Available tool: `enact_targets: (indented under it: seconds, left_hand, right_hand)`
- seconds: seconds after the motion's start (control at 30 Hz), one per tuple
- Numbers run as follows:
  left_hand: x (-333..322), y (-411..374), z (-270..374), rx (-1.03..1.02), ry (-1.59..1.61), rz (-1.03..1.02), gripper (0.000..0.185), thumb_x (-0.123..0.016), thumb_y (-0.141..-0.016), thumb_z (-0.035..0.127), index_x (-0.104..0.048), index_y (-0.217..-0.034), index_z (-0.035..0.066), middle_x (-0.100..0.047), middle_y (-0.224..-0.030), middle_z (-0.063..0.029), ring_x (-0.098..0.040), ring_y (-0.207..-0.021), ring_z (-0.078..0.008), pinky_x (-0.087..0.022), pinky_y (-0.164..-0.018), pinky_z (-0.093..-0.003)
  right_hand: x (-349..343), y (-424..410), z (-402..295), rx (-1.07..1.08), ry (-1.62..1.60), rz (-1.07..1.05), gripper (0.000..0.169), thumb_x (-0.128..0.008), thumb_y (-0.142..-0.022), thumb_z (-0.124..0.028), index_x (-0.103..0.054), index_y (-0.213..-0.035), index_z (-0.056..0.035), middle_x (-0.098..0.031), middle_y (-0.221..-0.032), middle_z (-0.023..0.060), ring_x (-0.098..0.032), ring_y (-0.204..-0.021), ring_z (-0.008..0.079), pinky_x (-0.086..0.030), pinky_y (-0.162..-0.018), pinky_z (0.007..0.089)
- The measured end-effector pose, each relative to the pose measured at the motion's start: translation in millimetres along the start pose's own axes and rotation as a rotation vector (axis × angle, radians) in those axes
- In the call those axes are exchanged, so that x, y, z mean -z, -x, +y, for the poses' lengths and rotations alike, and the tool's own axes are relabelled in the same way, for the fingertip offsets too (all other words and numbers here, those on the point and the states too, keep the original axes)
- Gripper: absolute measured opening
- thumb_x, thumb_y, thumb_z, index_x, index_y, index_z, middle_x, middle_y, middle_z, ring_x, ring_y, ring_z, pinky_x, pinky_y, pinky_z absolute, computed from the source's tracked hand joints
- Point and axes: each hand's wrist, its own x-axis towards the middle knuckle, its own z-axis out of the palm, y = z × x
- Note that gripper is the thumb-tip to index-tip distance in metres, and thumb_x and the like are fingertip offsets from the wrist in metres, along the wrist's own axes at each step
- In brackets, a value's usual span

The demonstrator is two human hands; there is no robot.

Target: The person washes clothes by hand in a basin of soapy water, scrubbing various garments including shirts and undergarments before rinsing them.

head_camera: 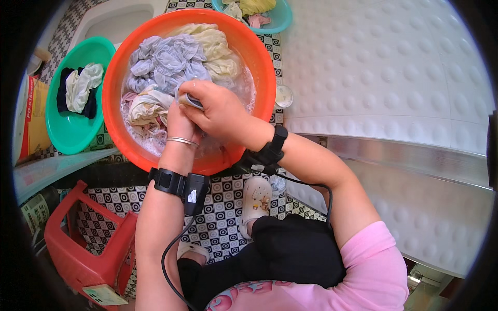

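Note:
A large orange plastic basin [268,74] of sudsy water stands before me with wet clothes in it. My right hand [221,109] is closed around a bunched grey-lavender piece of cloth [193,102] above the water. Pressed against it from the left, my left hand [181,121] also grips the cloth; its fingers are mostly hidden. Behind my hands lies a heap of pale lavender fabric [167,58], which seems to run up to the held piece. A cream-yellow garment [216,48] rests at the back right. Nearer, left of my hands, sits a cream patterned cloth [149,107].
A green basin [64,136] at left holds white and dark clothes. Another teal basin [286,19] with clothes stands behind. A red plastic stool [66,237] lies at lower left. A white dimpled panel [381,70] fills the right side. A small cup [284,97] touches the orange rim.

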Motion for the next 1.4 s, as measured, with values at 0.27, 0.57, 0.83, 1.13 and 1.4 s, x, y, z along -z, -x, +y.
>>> enact_targets:
  seconds: [0.27, 0.57, 0.83, 1.13, 1.4]
  left_hand:
    - [8.8, 1.3, -7.0, -0.099, -0.432, 0.268, 0.041, -0.054, -0.097, 0.034, -0.062, -0.105, -0.005, -0.066, -0.098, -0.0105, -0.059, -0.087, -0.0166, -0.047, -0.078, -0.0306]
    - [60.3, 2.1, -21.1, -0.004, -1.061, 0.443, 0.044, -0.063, -0.082, 0.013, -0.048, -0.121, -0.002, -0.06, -0.114, -0.0223, -0.061, -0.103, -0.033, -0.046, -0.091, -0.0379]
    - [64.3, -3.5, -51.7, 0.103, -0.895, 0.559, 0.055, -0.067, -0.08, 0.022, -0.047, -0.127, 0.002, -0.055, -0.12, -0.0209, -0.055, -0.108, -0.0298, -0.045, -0.092, -0.036]
    - [73.5, -3.2, -30.6, -0.207, -0.767, 0.401, 0.067, -0.077, -0.07, 0.025, -0.048, -0.126, 0.002, -0.053, -0.123, -0.0195, -0.053, -0.112, -0.0285, -0.044, -0.096, -0.0366]
    - [29.6, 27.5, 23.8, -0.408, -0.733, 0.081, 0.041, -0.074, -0.073, 0.015, -0.061, -0.109, 0.001, -0.066, -0.097, -0.0125, -0.064, -0.089, -0.0237, -0.05, -0.081, -0.0332]
  right_hand:
    - [8.1, 5.5, 35.5, -0.056, 0.427, -0.196, 0.028, -0.056, -0.088, -0.034, -0.062, -0.081, -0.0077, -0.064, -0.085, 0.0203, -0.063, -0.079, 0.0373, -0.05, -0.063, 0.0466]
    - [-17.7, 28.0, 86.3, -0.246, 0.216, -0.839, 0.031, -0.065, -0.08, -0.019, -0.053, -0.107, -0.0082, -0.065, -0.085, 0.0183, -0.064, -0.082, 0.0388, -0.051, -0.069, 0.0456]
    - [-36.1, 16.2, 107.0, -0.34, 0.517, -1.127, 0.045, -0.07, -0.072, -0.016, -0.062, -0.117, -0.0144, -0.068, -0.096, 0.0182, -0.066, -0.09, 0.0349, -0.052, -0.079, 0.0415]
    - [-3.1, -11.9, 42.6, -0.249, -0.131, -0.312, 0.028, -0.046, -0.071, 0.012, -0.067, -0.083, -0.0012, -0.066, -0.079, 0.0088, -0.063, -0.077, 0.019, -0.051, -0.072, 0.0302]
    - [68.6, -27.7, -14.3, -0.109, -0.087, -0.176, 0.023, -0.048, -0.07, 0.014, -0.064, -0.079, 0.0002, -0.063, -0.074, 0.0104, -0.063, -0.072, 0.0224, -0.05, -0.069, 0.0305]
